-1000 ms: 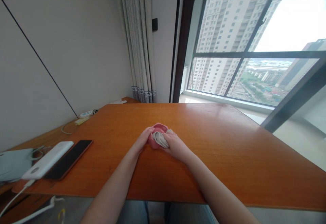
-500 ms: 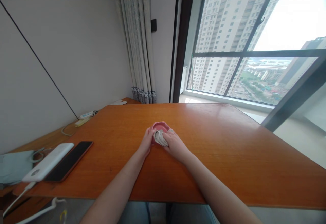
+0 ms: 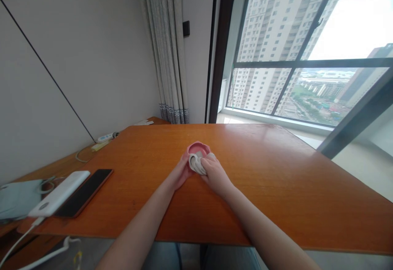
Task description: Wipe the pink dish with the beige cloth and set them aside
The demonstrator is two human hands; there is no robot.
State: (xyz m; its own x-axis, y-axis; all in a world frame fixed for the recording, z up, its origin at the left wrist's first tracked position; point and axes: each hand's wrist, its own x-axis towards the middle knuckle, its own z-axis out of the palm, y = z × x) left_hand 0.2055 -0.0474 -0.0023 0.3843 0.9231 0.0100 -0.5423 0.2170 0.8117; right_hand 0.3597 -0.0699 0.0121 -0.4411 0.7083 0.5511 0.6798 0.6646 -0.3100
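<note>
A small pink dish [image 3: 199, 146] with a raised rim is tilted toward me above the middle of the table. My left hand [image 3: 181, 171] grips its left side, with the fingers partly hidden behind it. In my right hand [image 3: 215, 173] is a bunched whitish cloth [image 3: 197, 164], closed between thumb and fingers. The cloth presses against the near inside part of the dish and hides some of it. Fingers of the right hand also lie close to the dish's right edge.
On the left of the wooden table [image 3: 276, 188] lie a black phone [image 3: 84, 193] and a white power bank [image 3: 59, 193] with a cable plugged in. A power strip [image 3: 107, 137] sits by the wall. A window [image 3: 291, 63] and a curtain [image 3: 170, 49] stand beyond the table.
Both hands, with the dish and cloth, have shifted slightly to the right and away from me. More of the dish's inside shows above the cloth.
</note>
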